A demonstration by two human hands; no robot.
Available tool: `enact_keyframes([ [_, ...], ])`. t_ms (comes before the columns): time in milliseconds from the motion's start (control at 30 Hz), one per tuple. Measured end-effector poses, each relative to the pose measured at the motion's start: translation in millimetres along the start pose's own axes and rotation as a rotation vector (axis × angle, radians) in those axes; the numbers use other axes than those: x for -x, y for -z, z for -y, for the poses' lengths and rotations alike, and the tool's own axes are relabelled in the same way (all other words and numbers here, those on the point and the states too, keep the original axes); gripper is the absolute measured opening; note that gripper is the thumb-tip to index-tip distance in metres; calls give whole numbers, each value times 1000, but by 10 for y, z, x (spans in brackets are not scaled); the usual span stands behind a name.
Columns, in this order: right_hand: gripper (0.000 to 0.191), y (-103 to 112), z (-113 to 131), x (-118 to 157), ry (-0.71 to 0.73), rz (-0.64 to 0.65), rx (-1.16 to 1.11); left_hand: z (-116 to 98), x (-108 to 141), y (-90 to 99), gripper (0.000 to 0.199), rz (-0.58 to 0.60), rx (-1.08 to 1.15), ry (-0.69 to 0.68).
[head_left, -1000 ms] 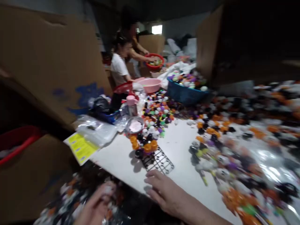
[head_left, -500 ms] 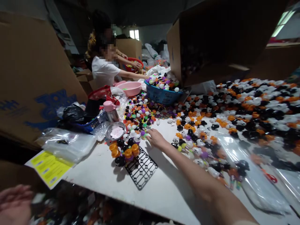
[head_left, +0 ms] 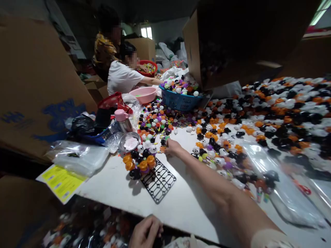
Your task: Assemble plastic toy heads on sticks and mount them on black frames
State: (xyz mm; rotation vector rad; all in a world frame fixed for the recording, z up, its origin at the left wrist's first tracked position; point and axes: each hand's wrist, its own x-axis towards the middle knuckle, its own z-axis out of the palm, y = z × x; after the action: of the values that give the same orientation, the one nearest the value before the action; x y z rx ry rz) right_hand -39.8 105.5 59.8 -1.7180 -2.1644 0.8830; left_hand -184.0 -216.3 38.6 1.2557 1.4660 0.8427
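My right hand [head_left: 172, 147] reaches over the white table, its fingers closed around small orange and green pieces at the fingertips; their exact kind is partly hidden. Just left of it lie small black and white toy heads. Nearer to me, a black plastic grid [head_left: 160, 182] rests on the table. A cluster of orange pumpkin and black and white toy heads [head_left: 143, 164] stands on and beside the grid's left corner. My left hand [head_left: 147, 231] is curled at the table's front edge, and the inside of its grip is hidden.
Mixed toys surround a blue basket [head_left: 178, 100] and a pink basin [head_left: 144, 94]. A metal bowl [head_left: 121, 143] and a pink-lidded flask [head_left: 123, 120] stand left. Plastic bags [head_left: 80, 156] lie on both sides. Pumpkin and ghost toys [head_left: 284, 110] cover the right. Two people work behind.
My left hand has come from the lower left to the table's front edge, its fingers going from spread to curled. My right hand stays near the small toys, its fingers now closed around pieces.
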Motion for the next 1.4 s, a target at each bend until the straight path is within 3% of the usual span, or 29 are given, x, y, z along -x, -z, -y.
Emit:
enact_keyframes([
  [233, 41, 304, -518, 565, -89, -227, -239, -197, -568, -240, 44, 88, -73, -26],
  [400, 21, 436, -752, 880, -108, -341, -569, -368, -968, -394, 33, 4, -247, -148],
  [533, 16, 516, -816, 1083, -106, -339, -858, -516, -1169, -456, 27, -78, -379, -274],
  [667, 18, 615, -820, 1291, -97, -279, -1094, -588, -1272, -492, 27, -82, -476, -351],
  [800, 31, 700, -852, 1516, -117, -132, -1423, -514, -1319, -502, 24, -104, -651, -462],
  [900, 29, 757, -922, 1702, -168, -104, -1561, -411, -1296, -486, 20, -122, -843, -536],
  [1067, 27, 805, -1111, 1984, -131, -81, -1644, -333, -1159, -412, 21, -176, -1004, -530],
  [1200, 32, 770, -1221, 2133, -114, -119, -1504, -505, -1200, -403, 25, -176, -995, -521],
  [1300, 34, 713, -1205, 2206, -142, -105, -1497, -775, -1511, -510, 23, -173, -901, -546],
  [1400, 38, 633, -1136, 2283, -172, -98, -1519, -1076, -2070, -716, 25, -172, -838, -515],
])
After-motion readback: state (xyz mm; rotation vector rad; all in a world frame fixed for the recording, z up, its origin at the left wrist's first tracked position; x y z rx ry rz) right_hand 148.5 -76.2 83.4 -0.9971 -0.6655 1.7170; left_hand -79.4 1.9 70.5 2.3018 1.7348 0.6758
